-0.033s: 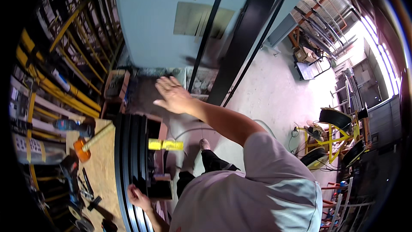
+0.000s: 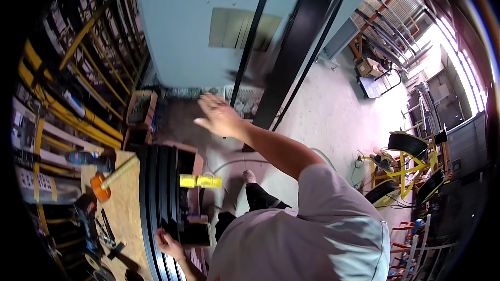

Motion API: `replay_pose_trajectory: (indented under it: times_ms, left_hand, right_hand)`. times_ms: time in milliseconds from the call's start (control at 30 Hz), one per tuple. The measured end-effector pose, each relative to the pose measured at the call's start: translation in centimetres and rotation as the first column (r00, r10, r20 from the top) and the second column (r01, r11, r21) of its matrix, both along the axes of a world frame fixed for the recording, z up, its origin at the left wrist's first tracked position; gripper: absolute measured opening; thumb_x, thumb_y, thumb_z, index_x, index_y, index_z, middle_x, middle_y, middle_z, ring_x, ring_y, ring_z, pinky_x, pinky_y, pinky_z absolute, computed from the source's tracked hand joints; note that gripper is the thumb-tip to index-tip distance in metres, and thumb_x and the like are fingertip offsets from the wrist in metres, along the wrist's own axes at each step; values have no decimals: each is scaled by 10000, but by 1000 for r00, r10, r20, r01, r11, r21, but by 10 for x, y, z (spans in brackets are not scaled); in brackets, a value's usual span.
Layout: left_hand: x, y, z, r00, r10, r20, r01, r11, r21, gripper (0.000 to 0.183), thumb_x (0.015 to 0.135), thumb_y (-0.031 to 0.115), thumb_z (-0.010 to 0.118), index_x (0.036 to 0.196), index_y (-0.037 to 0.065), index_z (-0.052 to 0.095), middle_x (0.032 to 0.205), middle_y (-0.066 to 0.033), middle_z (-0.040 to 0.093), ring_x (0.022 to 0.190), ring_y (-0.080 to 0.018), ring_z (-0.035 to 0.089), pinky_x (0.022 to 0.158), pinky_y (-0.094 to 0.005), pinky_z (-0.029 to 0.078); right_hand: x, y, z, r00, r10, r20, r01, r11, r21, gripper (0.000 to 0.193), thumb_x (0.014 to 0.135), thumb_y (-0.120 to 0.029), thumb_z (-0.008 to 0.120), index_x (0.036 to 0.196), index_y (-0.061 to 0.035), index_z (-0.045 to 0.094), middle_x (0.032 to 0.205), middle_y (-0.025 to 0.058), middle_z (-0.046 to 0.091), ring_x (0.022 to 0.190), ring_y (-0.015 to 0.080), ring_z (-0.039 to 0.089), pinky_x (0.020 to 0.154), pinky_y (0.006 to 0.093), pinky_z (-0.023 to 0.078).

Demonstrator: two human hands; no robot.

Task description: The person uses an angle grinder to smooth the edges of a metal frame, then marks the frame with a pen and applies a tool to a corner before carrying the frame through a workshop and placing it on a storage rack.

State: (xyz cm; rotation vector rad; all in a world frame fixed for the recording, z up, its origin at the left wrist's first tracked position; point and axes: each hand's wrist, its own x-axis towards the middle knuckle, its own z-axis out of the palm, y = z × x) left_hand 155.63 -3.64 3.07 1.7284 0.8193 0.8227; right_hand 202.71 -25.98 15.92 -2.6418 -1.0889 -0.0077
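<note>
Black profiles [image 2: 159, 198], long bars stacked side by side, lay on the wooden worktop [image 2: 125, 213] at the lower left of the frame, running from mid-left down to the bottom edge. The left hand [image 2: 167, 242] rested at their lower end, fingers curled against the stack's edge; whether they gripped it could not be told. The right hand [image 2: 219, 115] was raised in the centre of the frame, well apart from the stack, with fingers spread wide and holding nothing. A yellow tag [image 2: 200, 181] sat just beside the profiles on their right. An orange-headed mallet [image 2: 107, 181] lay on the worktop left of the stack, and yellow racking [image 2: 62, 104] filled the upper left. A tall black bar [image 2: 297, 47] leaned against the pale wall above.
</note>
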Motion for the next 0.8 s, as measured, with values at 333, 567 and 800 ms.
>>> replay_pose_trajectory:
  times_ms: [333, 567, 800]
  left_hand:
    - [39, -61, 15, 728, 658, -196, -636, 753, 168, 400, 970, 283, 696, 1147, -76, 693, 992, -184, 718, 834, -242, 615, 747, -407, 519]
    - [160, -219, 3, 960, 125, -252, -145, 988, -61, 256, 994, 174, 610, 1048, -55, 711, 835, -52, 685, 731, -165, 548, 648, -357, 464]
    - [216, -256, -79, 1000, -5, -15, 1, 970, -242, 242, 982, 71, 658, 1173, -76, 688, 1024, -96, 715, 950, -189, 635, 884, -339, 522]
  right_hand:
    - [289, -330, 25, 605, -776, 178, 496, 542, 678, 733, 915, -457, 743, 1316, 102, 492, 1283, 345, 571, 1224, 514, 540, 1063, 510, 450]
    - [405, -378, 71, 602, -771, -208, 593, 257, 763, 966, 852, -523, 809, 1447, 127, 413, 1443, 351, 515, 1366, 465, 504, 1146, 462, 425]
    - [429, -406, 89, 867, -289, -407, 452, 110, 885, 616, 726, -181, 943, 1205, 65, 644, 1120, 160, 753, 1005, 249, 721, 927, 362, 571]
